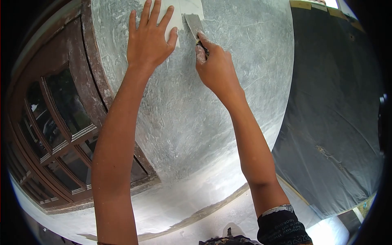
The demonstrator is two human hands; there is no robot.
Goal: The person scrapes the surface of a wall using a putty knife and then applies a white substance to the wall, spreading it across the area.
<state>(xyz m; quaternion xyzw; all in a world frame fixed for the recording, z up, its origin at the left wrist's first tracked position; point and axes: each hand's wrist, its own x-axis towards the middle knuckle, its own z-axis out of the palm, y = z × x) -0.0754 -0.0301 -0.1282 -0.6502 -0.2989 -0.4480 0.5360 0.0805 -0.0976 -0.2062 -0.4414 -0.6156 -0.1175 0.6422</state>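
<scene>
Grey wall (175,118) spans the background. Left hand (149,43) lies open and flat, apparently bracing a white sheet (178,18); right hand (216,65), beside it, grips a putty knife (193,23).

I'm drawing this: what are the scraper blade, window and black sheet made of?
Scraper blade: probably satin metal, being thin, flat and grey. Window: likely brown-painted wood, scuffed, with glossy glass panes showing reflections. Sheet: perhaps plastic or fabric, fairly matte, judging by its wrinkles.

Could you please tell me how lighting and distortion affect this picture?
Head view: fisheye distortion bows the window and wall, with black corners; head view: the wall's lower part is bright, higher up greyer; head view: the scraper looks fairly sharp.
</scene>
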